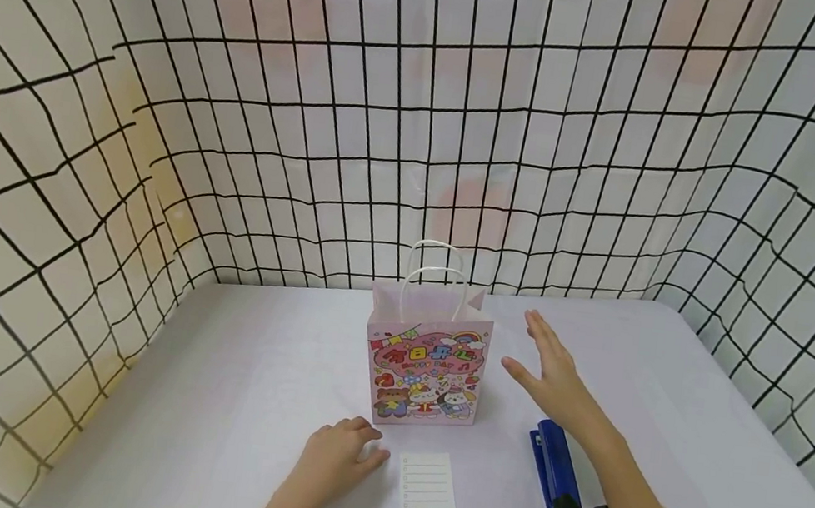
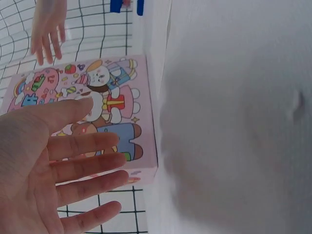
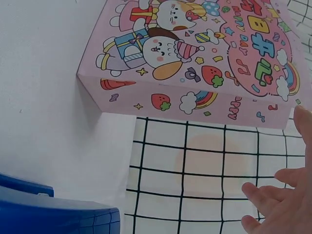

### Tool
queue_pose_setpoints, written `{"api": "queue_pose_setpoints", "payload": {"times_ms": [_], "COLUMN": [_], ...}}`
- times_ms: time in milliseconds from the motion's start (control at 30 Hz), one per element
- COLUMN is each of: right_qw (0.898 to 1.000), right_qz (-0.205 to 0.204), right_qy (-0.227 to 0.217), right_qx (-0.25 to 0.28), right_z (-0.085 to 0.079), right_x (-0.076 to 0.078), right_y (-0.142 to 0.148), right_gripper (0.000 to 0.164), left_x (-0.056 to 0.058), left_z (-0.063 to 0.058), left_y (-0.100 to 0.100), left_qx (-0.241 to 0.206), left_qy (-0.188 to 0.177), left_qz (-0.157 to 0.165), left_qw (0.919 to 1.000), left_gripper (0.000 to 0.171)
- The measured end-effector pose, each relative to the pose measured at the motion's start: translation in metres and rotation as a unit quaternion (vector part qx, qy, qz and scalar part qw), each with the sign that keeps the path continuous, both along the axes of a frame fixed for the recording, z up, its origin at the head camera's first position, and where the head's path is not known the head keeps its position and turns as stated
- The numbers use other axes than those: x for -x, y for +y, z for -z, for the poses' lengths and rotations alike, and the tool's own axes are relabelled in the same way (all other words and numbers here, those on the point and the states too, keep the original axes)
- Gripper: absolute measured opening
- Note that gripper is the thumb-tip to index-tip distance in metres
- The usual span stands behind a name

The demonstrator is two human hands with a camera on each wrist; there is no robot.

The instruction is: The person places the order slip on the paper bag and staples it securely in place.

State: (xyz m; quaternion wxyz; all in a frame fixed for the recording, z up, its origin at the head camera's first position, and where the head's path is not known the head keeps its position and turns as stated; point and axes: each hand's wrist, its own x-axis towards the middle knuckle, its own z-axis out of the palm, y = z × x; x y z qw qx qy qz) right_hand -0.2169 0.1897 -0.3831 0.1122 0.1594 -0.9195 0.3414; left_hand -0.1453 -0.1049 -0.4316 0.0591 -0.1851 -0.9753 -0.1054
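A pink paper gift bag (image 1: 426,373) with cartoon animals and two white handles stands upright at the table's middle. My left hand (image 1: 339,460) is near its lower left front corner, fingers spread and relaxed, holding nothing. To the right of the bag my right hand (image 1: 552,379) is raised with straight fingers and thumb apart, also holding nothing. Below that forearm lies a blue stapler (image 1: 558,468), partly covered by a black wrist strap. A white paper strip (image 1: 430,504) printed with lined rows and small checkboxes lies in front of the bag, beside my left hand.
A white cloth covers the table (image 1: 252,362). White walls with a black grid (image 1: 363,115) enclose it at the back and both sides. The stapler (image 3: 58,212) shows at the lower left of the right wrist view.
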Motion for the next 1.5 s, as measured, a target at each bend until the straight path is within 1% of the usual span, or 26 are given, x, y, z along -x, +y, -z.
{"api": "queue_pose_setpoints", "payload": {"times_ms": [200, 467, 867, 1033, 1233, 1500], "right_qw": [1.000, 0.999, 0.998, 0.997, 0.996, 0.994], "right_qz": [-0.011, -0.029, -0.041, -0.049, -0.048, -0.061], "right_qy": [-0.006, -0.022, -0.026, -0.019, -0.014, -0.020], "right_qx": [0.007, 0.026, 0.043, 0.059, 0.072, 0.089], "right_z": [-0.004, -0.005, -0.012, -0.014, -0.017, -0.014], "right_x": [0.001, 0.006, 0.011, 0.012, 0.015, 0.019], "right_y": [-0.005, -0.011, -0.022, -0.024, -0.027, -0.031], "right_gripper": [0.078, 0.076, 0.074, 0.070, 0.068, 0.066], "left_x": [-0.001, -0.003, -0.003, -0.003, -0.003, -0.002], "left_z": [0.002, 0.002, 0.010, 0.013, 0.014, 0.020], "left_y": [0.005, 0.010, 0.019, 0.024, 0.027, 0.033], "left_qx": [0.002, 0.002, 0.029, 0.043, 0.050, 0.047], "left_qy": [0.005, 0.011, -0.004, -0.012, -0.007, -0.011], "left_qz": [0.008, 0.017, 0.038, 0.038, 0.037, 0.039], "left_qw": [0.9999, 0.9998, 0.9988, 0.9983, 0.9980, 0.9981], "left_gripper": [0.032, 0.037, 0.048, 0.051, 0.050, 0.045]}}
